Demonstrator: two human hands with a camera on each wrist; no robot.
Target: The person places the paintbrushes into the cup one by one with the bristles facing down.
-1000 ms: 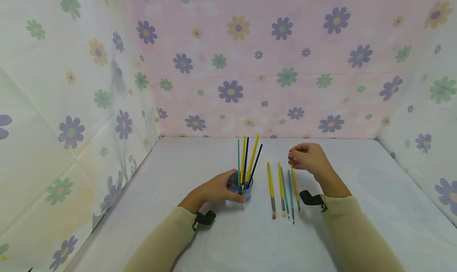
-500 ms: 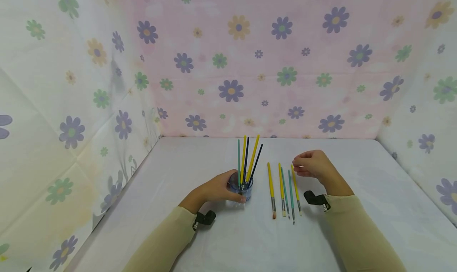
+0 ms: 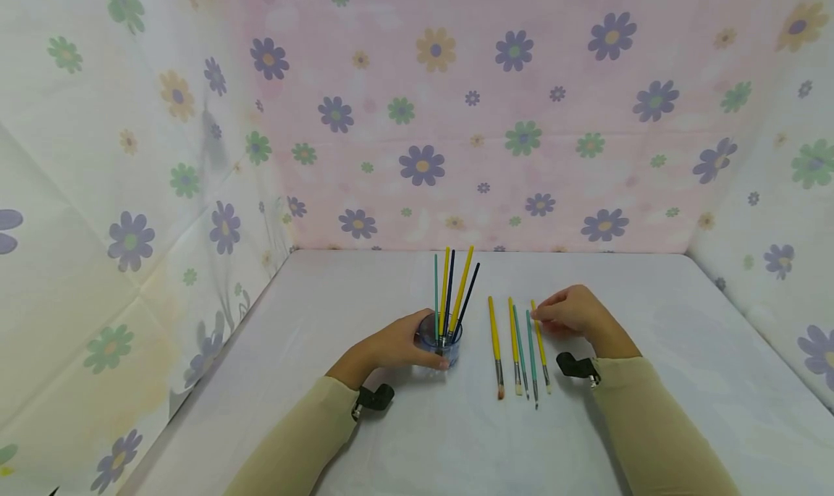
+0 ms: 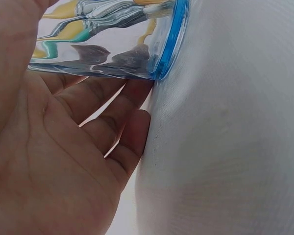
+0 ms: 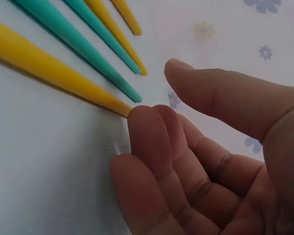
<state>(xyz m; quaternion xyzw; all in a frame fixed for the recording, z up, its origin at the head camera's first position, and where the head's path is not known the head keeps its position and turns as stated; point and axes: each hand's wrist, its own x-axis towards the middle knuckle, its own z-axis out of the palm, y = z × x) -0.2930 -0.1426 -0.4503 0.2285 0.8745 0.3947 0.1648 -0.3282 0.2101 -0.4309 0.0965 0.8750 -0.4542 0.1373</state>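
Observation:
My left hand [image 3: 394,342] grips a clear glass jar [image 3: 451,355] that stands upright on the table, thumb in front and fingers behind. Several paintbrushes [image 3: 464,282] with yellow, dark blue and green handles lean in it, handles up. In the left wrist view the jar [image 4: 103,56] has a blue edge at its base. To the right, my right hand [image 3: 580,318] is at the handle end of the rightmost yellow paintbrush [image 3: 540,347]. In the right wrist view its fingertips meet the end of that yellow paintbrush [image 5: 54,73], while the thumb stands apart.
Left of that brush lie several more, bristles toward me: a thick yellow paintbrush [image 3: 494,337], a thinner yellow paintbrush [image 3: 514,340] and green paintbrushes [image 3: 531,347]. A white cloth covers the table [image 3: 404,445]. Flowered cloth walls [image 3: 476,119] rise behind and at both sides.
My right hand has come down and slightly right to the end of the rightmost yellow paintbrush. The left hand and the jar stay in place.

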